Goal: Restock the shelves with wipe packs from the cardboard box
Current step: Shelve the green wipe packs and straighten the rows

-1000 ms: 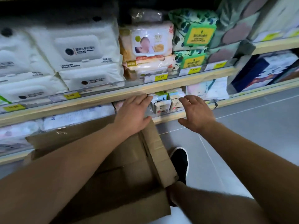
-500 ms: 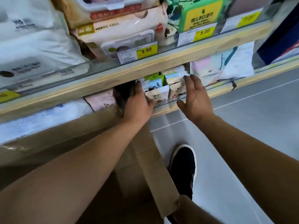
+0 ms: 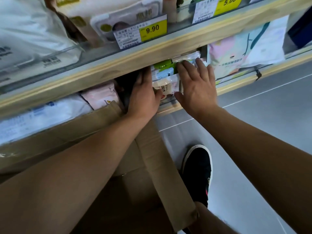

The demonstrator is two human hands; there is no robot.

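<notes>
Wooden shelf [image 3: 152,53] over grey floor [image 3: 270,115]; both hands' fingers [image 3: 187,68] lie straight against small wipe packs [image 3: 166,81].

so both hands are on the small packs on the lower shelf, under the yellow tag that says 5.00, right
Not quite. In the head view the yellow tag right above the hands reads 9.90; the 5.00 tag sits further right. The rest holds: left hand and right hand are on the small packs on the lower shelf.

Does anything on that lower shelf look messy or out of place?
Mostly tidy. The small wipe packs between the left hand and right hand lean unevenly, and a dark gap sits left of them. Nothing looks spilled or torn.
</notes>
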